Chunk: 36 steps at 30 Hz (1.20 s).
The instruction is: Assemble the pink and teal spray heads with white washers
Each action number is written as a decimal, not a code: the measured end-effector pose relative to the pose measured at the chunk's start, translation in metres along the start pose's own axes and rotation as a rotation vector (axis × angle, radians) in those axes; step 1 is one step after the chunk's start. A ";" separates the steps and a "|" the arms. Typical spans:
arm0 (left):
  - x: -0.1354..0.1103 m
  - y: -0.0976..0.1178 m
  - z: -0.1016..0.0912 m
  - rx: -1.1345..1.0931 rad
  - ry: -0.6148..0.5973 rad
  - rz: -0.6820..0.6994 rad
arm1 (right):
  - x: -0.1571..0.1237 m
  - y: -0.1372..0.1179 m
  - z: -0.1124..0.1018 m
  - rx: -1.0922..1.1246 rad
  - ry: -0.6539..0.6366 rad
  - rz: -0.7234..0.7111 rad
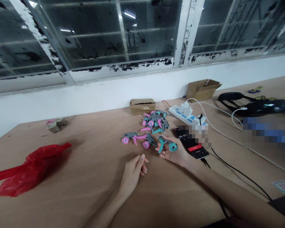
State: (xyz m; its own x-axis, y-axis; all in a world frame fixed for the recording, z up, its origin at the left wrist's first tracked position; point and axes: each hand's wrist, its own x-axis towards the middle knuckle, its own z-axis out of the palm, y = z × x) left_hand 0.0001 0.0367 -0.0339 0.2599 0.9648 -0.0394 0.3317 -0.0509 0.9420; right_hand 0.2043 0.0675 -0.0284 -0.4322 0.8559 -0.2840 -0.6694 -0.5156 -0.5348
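Observation:
In my right hand [174,155] is a small grey plastic piece with a teal lever and a teal round end [173,146], held between thumb and fingers just above the table. My left hand [133,171] is closed in a loose curl to its lower left, with nothing visible in it. Beyond the hands lie two similar pieces in grey and pink, one grey-and-pink piece [130,138] at the left and another grey-and-pink piece [147,141] beside my right fingertips. Behind them is a heap of pink, teal and grey pieces [155,122].
A phone [192,144] with a lit screen lies right of my right hand. Behind it sits a white power strip [187,116] with cables. Cardboard boxes [142,107] stand near the wall. A red plastic bag [38,164] is at the left; a black headset-like device [256,106] is at right.

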 end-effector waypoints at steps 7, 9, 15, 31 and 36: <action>0.000 -0.001 -0.001 0.046 -0.010 0.003 | 0.003 -0.003 -0.008 0.173 -0.024 0.089; 0.001 -0.001 -0.001 0.055 -0.009 0.002 | 0.003 -0.004 -0.007 0.214 0.000 0.084; 0.001 0.002 -0.001 0.075 -0.004 -0.003 | 0.002 -0.004 -0.005 0.242 0.017 0.046; 0.001 0.007 -0.002 0.143 0.002 0.010 | -0.001 -0.008 0.002 0.086 -0.002 0.141; -0.001 0.009 -0.001 0.176 0.006 0.013 | -0.004 -0.005 0.003 0.024 -0.141 0.248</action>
State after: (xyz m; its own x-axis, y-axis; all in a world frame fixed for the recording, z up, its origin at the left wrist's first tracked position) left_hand 0.0017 0.0355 -0.0249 0.2599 0.9653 -0.0247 0.4823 -0.1076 0.8694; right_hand 0.2070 0.0662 -0.0220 -0.6632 0.6900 -0.2900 -0.5461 -0.7110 -0.4430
